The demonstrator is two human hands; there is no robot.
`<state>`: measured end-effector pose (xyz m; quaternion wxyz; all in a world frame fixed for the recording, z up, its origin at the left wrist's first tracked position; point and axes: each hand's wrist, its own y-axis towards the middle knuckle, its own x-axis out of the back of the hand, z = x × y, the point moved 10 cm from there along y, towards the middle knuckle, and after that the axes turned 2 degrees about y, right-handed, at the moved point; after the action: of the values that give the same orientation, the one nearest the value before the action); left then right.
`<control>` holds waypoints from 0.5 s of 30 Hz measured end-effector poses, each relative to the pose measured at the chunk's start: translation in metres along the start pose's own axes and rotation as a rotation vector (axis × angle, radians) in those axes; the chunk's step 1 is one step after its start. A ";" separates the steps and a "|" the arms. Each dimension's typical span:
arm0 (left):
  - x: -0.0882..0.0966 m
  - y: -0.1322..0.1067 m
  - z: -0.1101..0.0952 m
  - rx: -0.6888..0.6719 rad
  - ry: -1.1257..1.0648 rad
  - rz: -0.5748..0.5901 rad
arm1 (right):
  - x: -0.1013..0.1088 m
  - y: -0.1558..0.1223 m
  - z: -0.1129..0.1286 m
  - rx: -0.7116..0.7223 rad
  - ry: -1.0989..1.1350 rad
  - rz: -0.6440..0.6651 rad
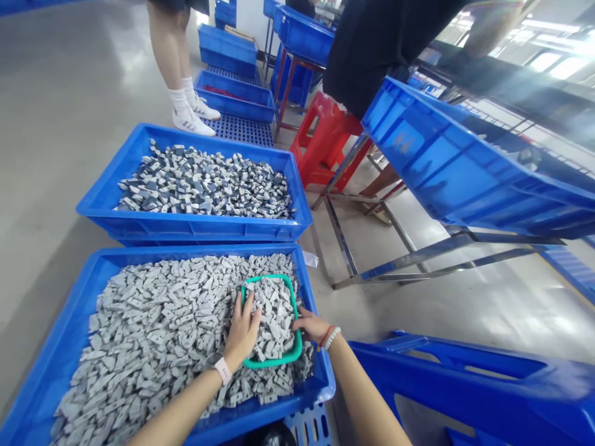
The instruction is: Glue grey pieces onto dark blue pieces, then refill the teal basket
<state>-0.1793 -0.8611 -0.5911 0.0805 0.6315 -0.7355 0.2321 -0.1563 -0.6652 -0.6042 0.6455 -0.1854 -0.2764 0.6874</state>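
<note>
A small green plastic basket (273, 361), heaped with small light grey parts (272, 316), rests on a mass of similar grey parts (158, 322) in a large blue bin (195, 250). My left hand (242, 337) grips the basket's left side, with its fingers at the rim and its thumb over the parts. On the opposite side, my right hand (314, 326) holds the right rim, close to the bin's right wall. Some of its fingers are hidden behind the rim.
Beyond the near bin, another blue bin (209, 226) contains dark blue and white parts. A blue bin on a metal stand (455, 167) rises at right. A red stool (320, 139) has a seated person on it. A blue plastic chair (465, 371) is close on my right. Another person's legs (171, 56) stand behind.
</note>
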 end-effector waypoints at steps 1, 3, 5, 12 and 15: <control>-0.001 0.001 -0.001 0.011 -0.023 0.002 | -0.004 -0.001 -0.001 -0.008 0.041 0.034; 0.003 0.005 -0.002 0.026 -0.080 0.004 | -0.008 -0.004 -0.003 0.007 0.123 0.055; 0.011 0.010 -0.005 0.019 -0.147 -0.003 | -0.013 -0.007 -0.007 0.034 0.201 0.049; 0.051 0.032 -0.064 -0.032 -0.378 0.038 | -0.023 -0.030 0.006 0.047 0.410 -0.022; 0.076 0.028 -0.134 -0.019 -0.442 0.061 | -0.008 -0.067 0.061 0.073 0.463 -0.071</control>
<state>-0.2440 -0.8668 -0.4489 -0.0837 0.6435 -0.7562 0.0836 -0.1405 -0.6812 -0.5165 0.7218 -0.3048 -0.1021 0.6129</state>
